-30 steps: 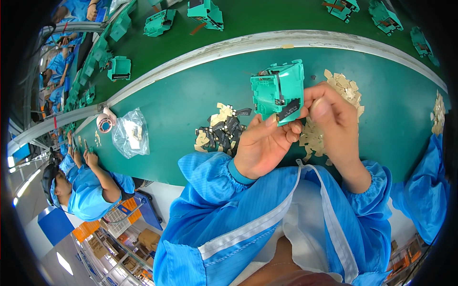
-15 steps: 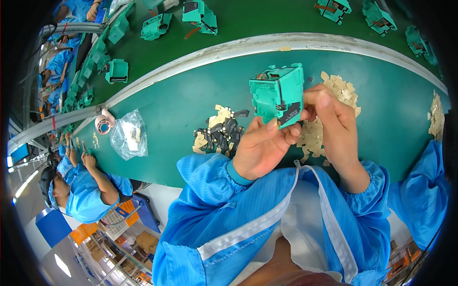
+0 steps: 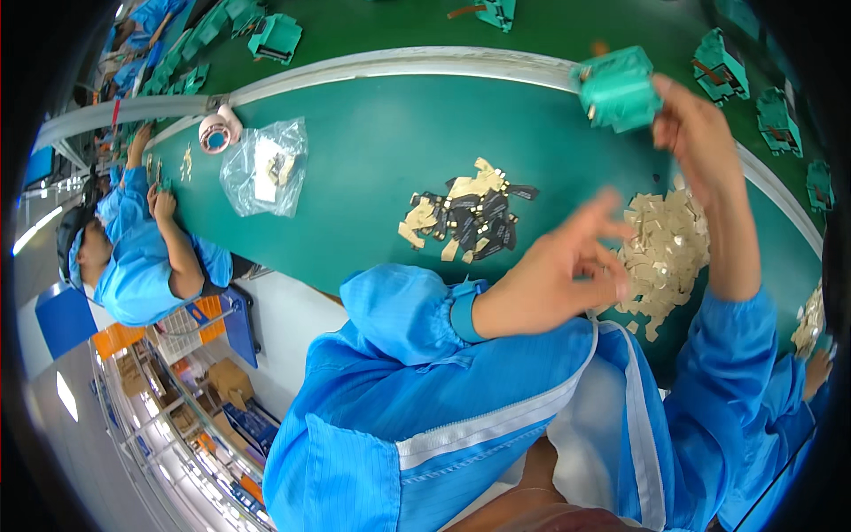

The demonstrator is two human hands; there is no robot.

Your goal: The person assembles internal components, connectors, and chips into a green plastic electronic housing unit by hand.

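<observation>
A teal plastic housing [image 3: 618, 89] is gripped along its right side by my right hand [image 3: 696, 124], which is raised over the metal rail at the far edge of the bench. Motion blurs the housing slightly. My left hand [image 3: 567, 270] holds nothing; its fingers are apart and somewhat smeared, between two piles on the green bench. To its right lies a heap of cream paper pieces [image 3: 660, 253]. A pile of black labels [image 3: 474, 217] mixed with cream backing pieces lies to its upper left.
Past the metal rail [image 3: 399, 64], a green conveyor belt carries several more teal housings [image 3: 720, 66]. On the bench's left sit a clear plastic bag [image 3: 266, 168] and a tape roll [image 3: 215, 135]. A co-worker in blue [image 3: 146, 266] works at the left; another person's sleeve shows at right.
The housing has moved from in front of me up and right to the rail, in my right hand. My left hand has let go of it. The whole view has shifted right.
</observation>
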